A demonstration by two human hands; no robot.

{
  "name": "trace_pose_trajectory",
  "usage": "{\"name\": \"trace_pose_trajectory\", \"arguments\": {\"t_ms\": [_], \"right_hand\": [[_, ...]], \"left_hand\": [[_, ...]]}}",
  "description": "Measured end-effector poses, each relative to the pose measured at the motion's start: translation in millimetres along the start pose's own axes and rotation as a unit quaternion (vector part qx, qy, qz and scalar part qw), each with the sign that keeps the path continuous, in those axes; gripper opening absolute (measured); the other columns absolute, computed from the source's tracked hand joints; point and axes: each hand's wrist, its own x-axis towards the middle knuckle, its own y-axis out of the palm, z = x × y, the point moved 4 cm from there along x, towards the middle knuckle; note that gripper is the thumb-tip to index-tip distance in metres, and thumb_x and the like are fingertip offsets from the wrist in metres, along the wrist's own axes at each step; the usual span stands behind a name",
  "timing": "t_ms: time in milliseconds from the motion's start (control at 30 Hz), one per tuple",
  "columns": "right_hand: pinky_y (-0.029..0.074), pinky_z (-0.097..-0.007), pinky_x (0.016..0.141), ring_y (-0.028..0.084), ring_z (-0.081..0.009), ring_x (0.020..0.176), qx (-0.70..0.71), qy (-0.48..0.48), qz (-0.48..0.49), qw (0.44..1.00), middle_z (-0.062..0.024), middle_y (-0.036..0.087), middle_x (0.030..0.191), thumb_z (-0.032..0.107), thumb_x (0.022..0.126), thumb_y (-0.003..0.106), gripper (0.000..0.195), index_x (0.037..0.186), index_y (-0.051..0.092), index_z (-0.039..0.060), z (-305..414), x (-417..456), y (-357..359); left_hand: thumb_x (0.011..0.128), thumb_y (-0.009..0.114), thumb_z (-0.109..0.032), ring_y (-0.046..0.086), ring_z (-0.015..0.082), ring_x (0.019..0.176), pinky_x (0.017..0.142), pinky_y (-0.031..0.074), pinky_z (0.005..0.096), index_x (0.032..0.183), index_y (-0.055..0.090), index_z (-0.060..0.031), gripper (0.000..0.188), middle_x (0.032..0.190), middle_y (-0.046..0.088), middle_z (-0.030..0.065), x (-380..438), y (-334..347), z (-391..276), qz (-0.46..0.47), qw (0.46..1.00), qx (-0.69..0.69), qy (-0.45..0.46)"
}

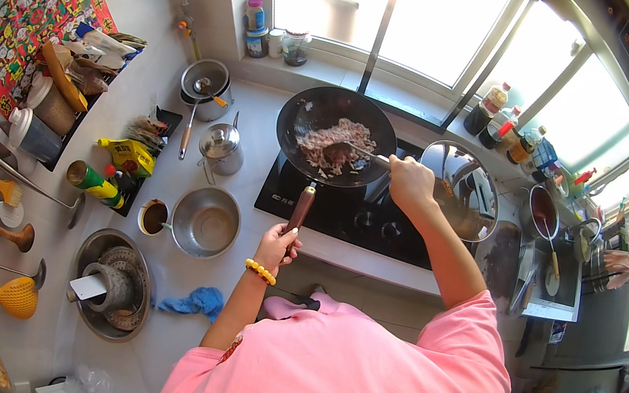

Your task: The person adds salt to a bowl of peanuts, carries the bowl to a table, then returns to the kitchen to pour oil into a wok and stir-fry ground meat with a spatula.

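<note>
A dark wok (302, 115) stands on the black glass cooktop (325, 204), tilt unclear. Chopped pale pink meat (348, 134) lies in its middle. My left hand (276, 247), with a yellow bead bracelet at the wrist, is closed around the end of the wok's wooden handle (302, 207). My right hand (410, 180) grips the metal handle of a spatula (378, 158) over the wok's right rim; the spatula's head is in the meat. Just right of this hand is a round glass lid (463, 200) with a metal rim, partly behind the forearm.
Left of the cooktop are a steel bowl (206, 222), a lidded steel pot (223, 146) and a saucepan (211, 111). A large basin (141, 317) holds a stone mortar (117, 289). Sauce bottles (496, 126) line the windowsill. A sink (566, 289) is at right.
</note>
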Motion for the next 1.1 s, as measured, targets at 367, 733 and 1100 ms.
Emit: {"name": "trace_pose_trajectory", "arguments": {"t_ms": [367,733,1100], "right_hand": [[0.051,-0.0399,0.063,0.066,-0.0289,0.076,0.056,0.022,-0.005,0.998,-0.0105,0.064,0.085,0.015,0.085,0.055,0.029,0.113,0.061,0.015,-22.1,-10.9,20.4],[0.05,-0.0371,0.061,0.066,-0.0249,0.074,0.021,-0.01,0.006,1.0,-0.0099,0.064,0.08,0.011,0.083,0.054,0.036,0.118,0.06,0.0161,-11.9,-19.3,9.7],[0.051,-0.0383,0.062,0.066,-0.0252,0.074,0.044,-0.029,0.022,0.998,-0.009,0.063,0.081,0.01,0.084,0.053,0.035,0.117,0.06,0.0173,-9.7,-23.3,6.2]], "left_hand": [[0.092,0.055,-0.016,0.048,0.0072,0.049,0.038,0.031,0.0175,0.106,0.05,-0.0053,0.018,0.073,0.057,0.0045,1.4,-4.8,2.9,-0.023,1.0,-0.006,0.0],[0.093,0.053,-0.017,0.049,0.0065,0.05,0.037,0.03,0.018,0.102,0.049,-0.007,0.014,0.073,0.058,0.0041,0.4,-2.5,1.5,-0.019,1.0,0.003,0.002],[0.094,0.053,-0.018,0.049,0.0062,0.05,0.037,0.03,0.0177,0.101,0.049,-0.0068,0.014,0.073,0.058,0.0045,-0.4,-3.1,1.2,-0.019,1.0,0.01,0.008]]}}
